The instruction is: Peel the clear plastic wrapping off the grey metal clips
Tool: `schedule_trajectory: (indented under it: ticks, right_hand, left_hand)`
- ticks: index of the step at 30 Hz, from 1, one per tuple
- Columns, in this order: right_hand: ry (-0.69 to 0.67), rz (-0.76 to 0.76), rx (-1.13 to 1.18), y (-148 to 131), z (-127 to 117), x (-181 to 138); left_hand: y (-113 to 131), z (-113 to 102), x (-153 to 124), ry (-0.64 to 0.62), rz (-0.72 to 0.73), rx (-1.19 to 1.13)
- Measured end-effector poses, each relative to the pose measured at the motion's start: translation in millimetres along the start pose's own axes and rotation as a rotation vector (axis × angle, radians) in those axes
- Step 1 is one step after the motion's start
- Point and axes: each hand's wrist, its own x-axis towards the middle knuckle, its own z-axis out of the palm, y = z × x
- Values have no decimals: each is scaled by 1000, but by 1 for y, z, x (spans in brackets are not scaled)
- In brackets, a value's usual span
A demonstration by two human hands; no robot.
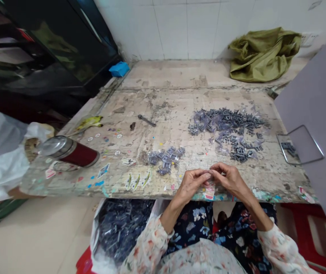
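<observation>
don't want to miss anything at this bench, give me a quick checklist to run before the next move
1. Left hand and right hand together near the front edge of the table: ok.
2. Piece in the grip identified: cannot tell; the fingertips meet and hide most of whatever is between them.
3. Large pile of grey parts within easy reach: ok, probably; it lies just beyond the right hand.
4. Small cluster of clear packets kept apart from the large pile: ok, bare table shows between them.
5. Red flask away from both hands: ok, it is at the far left.
6. Tabletop free of loose scraps: not ok, stickers lie along the front.
</observation>
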Motion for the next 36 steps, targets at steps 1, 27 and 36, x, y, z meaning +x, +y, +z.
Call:
schedule_trajectory:
  ticks: [1, 27, 36]
  right_hand:
    - [45, -68, -108, -2, 0, 7]
    - [-51, -605, -744, 46, -36, -2]
    - [424, -323, -1003, 50, -49, -23]
  left_hand:
    - [-1, 0, 0, 14, -31, -41]
    - [-16, 24, -9, 129, -130, -385]
    - [-18, 34, -7, 155, -128, -342]
